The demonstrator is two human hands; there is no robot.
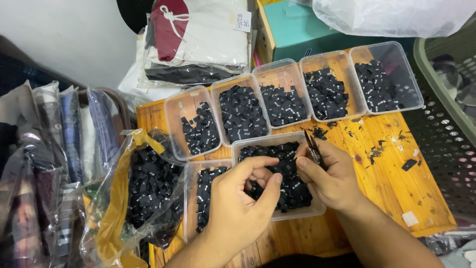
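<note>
Nearest, the left hand (235, 203) pinches black labels (292, 186) in one tub (317, 211), while the right hand (329, 178) grips small snips (313, 149). Seven tubs crowd the board (391, 168); its right side stays open.

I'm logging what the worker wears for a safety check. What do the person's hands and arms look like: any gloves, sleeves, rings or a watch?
Both the left hand and the right hand are bare: no gloves, no rings showing. Both forearms are uncovered as far as the picture's lower edge, with no sleeve, watch or wristband in view.
</note>
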